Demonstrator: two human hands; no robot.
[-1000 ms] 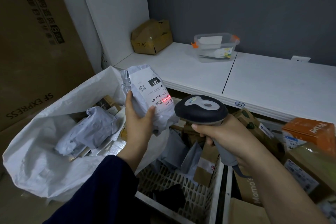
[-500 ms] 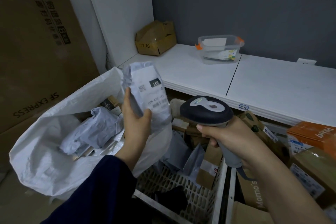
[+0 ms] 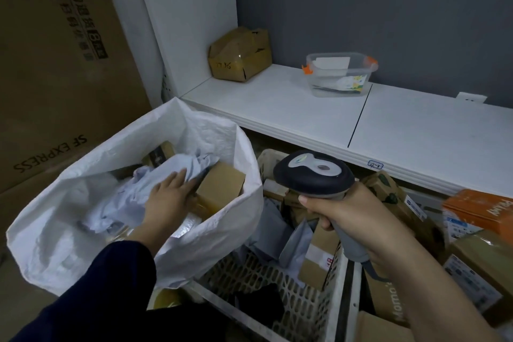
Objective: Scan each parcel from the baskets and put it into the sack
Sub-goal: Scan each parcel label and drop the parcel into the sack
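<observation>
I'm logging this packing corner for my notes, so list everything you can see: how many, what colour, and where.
sack: one, white, open, lower left
grey bag: one on top, pale grey, in the sack
brown box: one, brown, in the sack, right of the hand
basket: one, white lattice, bottom centre, parcels inside
scanner: one, black and grey, centre
shelf: one, white, behind
cardboard box: one, brown, shelf's left corner
tub: one, clear with orange clips, on the shelf
orange box: one, orange, right edge
large carton: one, brown, far left
left hand: flat on the grey bag
right hand: grips the scanner
</observation>
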